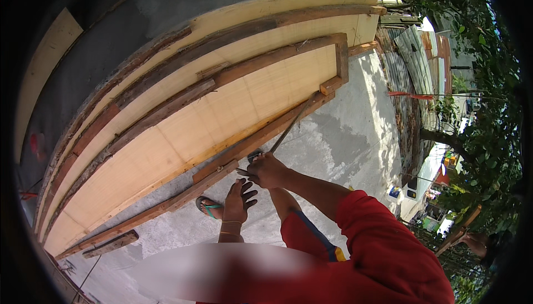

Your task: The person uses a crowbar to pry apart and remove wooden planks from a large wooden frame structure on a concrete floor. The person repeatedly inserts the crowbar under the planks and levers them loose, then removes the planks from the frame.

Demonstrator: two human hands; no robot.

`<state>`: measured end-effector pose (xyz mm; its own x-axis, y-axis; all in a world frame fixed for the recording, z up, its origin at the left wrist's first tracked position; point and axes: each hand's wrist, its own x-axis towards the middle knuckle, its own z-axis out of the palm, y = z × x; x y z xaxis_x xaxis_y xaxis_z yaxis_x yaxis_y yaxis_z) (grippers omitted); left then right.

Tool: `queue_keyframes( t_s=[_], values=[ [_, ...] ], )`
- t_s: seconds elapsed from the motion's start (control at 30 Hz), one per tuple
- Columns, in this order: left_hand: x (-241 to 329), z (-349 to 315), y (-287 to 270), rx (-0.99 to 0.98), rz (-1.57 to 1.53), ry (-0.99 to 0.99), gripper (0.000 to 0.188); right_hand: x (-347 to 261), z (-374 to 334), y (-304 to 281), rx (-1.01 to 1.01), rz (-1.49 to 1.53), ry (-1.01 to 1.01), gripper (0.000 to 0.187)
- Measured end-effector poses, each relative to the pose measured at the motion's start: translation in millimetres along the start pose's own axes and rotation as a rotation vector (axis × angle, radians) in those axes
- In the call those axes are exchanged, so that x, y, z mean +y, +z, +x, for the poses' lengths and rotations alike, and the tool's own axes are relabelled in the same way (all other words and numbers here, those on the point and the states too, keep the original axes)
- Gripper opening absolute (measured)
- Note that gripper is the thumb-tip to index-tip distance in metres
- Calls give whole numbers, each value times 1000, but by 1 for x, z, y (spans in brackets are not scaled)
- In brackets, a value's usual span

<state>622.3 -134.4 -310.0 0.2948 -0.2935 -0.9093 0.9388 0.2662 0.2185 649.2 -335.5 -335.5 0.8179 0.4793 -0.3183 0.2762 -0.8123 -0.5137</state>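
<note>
1. A grey concrete floor (344,132) is crossed by patches of sun and shade at an outdoor work site.
2. A long curved-looking plywood panel (200,123), framed in rough timber, is laid out in front of the person; its edges are bent by the fisheye view. By its bulk it is judged heavy and stiff, best lifted by the frame at both ends rather than by the thin sheet.
3. The panel's near side is bordered by a timber rail (264,138), and a narrower batten (206,184) is set alongside, its end just beside the hands. Both are judged rigid, rough and likely to splinter, so a grip on the flat faces is favoured.
4. A long thin bar (290,129) is slanted between the right fist and the rail's far end; whether the rail is touched cannot be told. It is judged stiff, fairly weighty and not fragile, possibly slick where worn, and best held near the middle for balance or low down for leverage.
5. A short wood offcut (111,244) is seen beside the batten's far left end.
6. The bar's lower part is clenched in the right hand (269,171).
7. Nothing is seen grasped by the left hand (239,199), which is held with fingers parted, near the batten's end.
</note>
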Motion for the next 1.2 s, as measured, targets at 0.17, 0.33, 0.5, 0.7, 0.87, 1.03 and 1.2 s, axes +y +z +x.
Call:
queue_keyframes(
  t_s=[0.17, 0.33, 0.5, 0.7, 0.87, 1.03, 1.2],
  values=[
    [-7, 67, 29, -105, -291, -37, 32, 1, -33, 4, 351, 63, -6, 36],
    [20, 76, 63, 14, -421, 8, 28, 20, -61, -1, 797, 820, 807, 47],
    [12, 81, 83, 289, -335, 10, 38, 99, -41, 4, 593, 1874, 1345, 51],
    [7, 116, 63, 493, -398, 49, 47, 136, 29, 50, 569, 2110, 1521, 34],
    [39, 151, 47, 598, -411, 127, 42, 143, 61, 79, 351, 2245, 1278, 21],
    [10, 215, 88, 572, -342, 115, 41, 203, 52, 78, 704, 2202, 1178, 25],
    [18, 178, 132, 539, -406, 132, 43, 210, 29, 48, 610, 2251, 1194, 25]
  ],
)
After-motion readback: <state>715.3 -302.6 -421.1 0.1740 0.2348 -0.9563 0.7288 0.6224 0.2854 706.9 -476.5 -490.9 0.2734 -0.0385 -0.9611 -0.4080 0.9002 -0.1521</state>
